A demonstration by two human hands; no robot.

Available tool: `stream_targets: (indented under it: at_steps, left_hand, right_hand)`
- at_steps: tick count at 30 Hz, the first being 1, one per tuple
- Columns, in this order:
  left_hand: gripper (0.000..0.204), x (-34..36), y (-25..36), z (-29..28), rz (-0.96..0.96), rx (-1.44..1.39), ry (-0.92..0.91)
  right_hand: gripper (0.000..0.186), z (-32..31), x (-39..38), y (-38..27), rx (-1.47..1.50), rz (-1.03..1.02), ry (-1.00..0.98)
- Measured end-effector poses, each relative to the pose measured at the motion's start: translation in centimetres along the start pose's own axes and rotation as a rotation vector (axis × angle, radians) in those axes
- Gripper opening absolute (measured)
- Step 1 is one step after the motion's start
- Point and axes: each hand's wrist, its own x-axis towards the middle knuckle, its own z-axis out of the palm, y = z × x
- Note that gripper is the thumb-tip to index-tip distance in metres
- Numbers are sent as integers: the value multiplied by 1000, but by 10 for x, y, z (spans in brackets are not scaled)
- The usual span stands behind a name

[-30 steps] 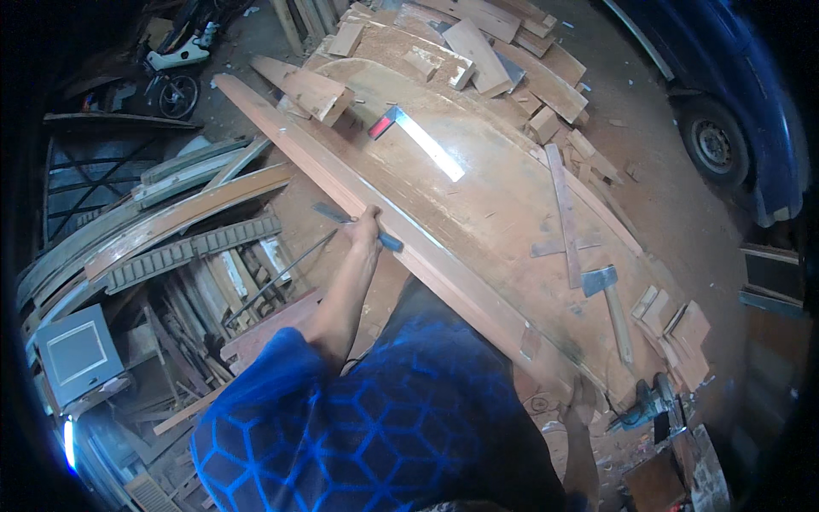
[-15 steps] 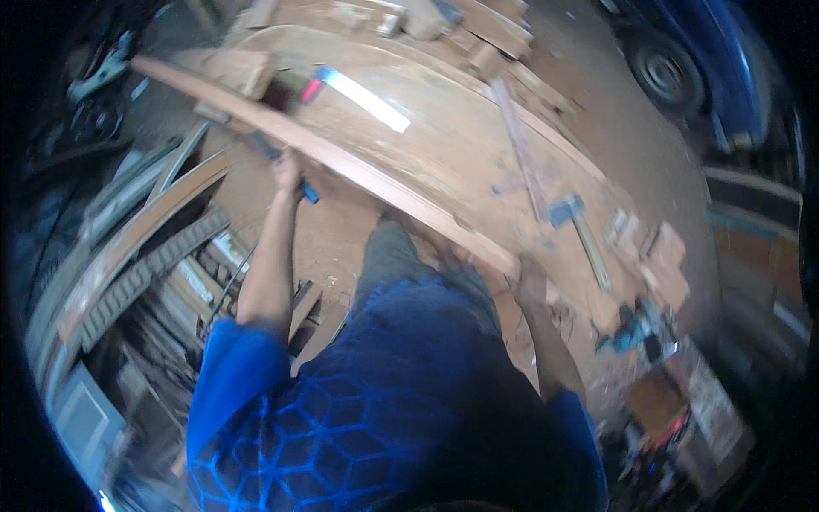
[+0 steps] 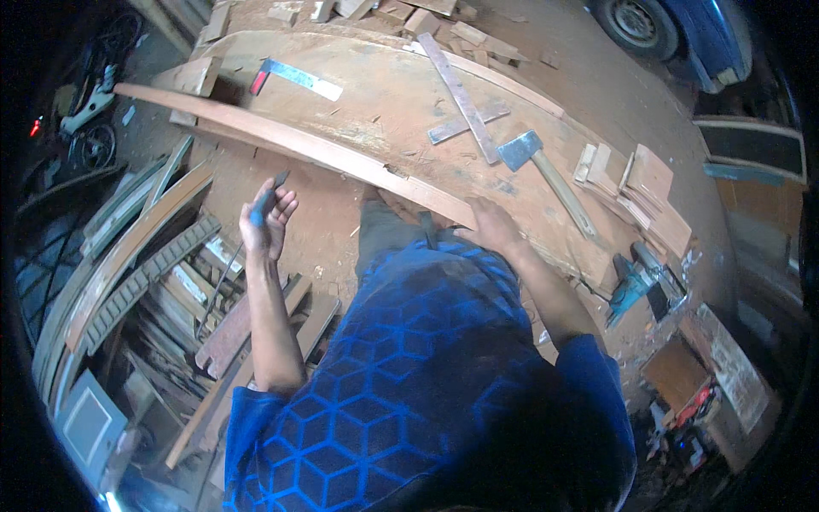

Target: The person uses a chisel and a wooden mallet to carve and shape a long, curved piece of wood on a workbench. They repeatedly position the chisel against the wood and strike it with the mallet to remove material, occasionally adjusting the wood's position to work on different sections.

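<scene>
My left hand (image 3: 266, 224), raised left of the workbench, is closed around a blue-handled chisel (image 3: 261, 207) whose short dark blade points up and away. A long wooden strip (image 3: 290, 141) lies slantwise along the near edge of the wooden worktop (image 3: 375, 81), with a small notch in its edge right of the middle. On the strip's near right end my right hand (image 3: 496, 227) is gripping, thumb toward me and fingers over the wood. Past the strip rests a try square (image 3: 299, 78) with a red-ended stock. To the right lies a hatchet (image 3: 546, 175) with a wooden handle.
Two flat strips (image 3: 465, 102) cross on the worktop. Wood blocks (image 3: 644, 192) and a teal power tool (image 3: 633, 283) sit at its right end. Offcuts (image 3: 418, 19) lie at the far side. Stacked timber (image 3: 162, 299) fills the left; a blue vehicle (image 3: 704, 38) stands far right.
My left hand has come off the strip and moved toward me with the chisel, which now points upward. My right hand has shifted left at the strip's end. The view has shifted too.
</scene>
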Motion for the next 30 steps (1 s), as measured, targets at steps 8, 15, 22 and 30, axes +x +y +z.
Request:
stream_targets:
  at_steps: [8, 15, 22, 30]
  left_hand:
    - [52, -51, -5, 68, 157, 517, 79]
    - [43, -23, 16, 91, 545, 996, 289]
    - [27, 8, 0, 127, 628, 336, -58]
    - [41, 36, -38, 171, 350, 199, -110]
  right_hand:
    - [67, -45, 7, -6, 253, -55, -92]
    - [51, -47, 13, 93, 138, -114, 345]
    - [64, -66, -14, 190, -388, 186, 404]
    - [66, -40, 2, 202, -221, 84, 358]
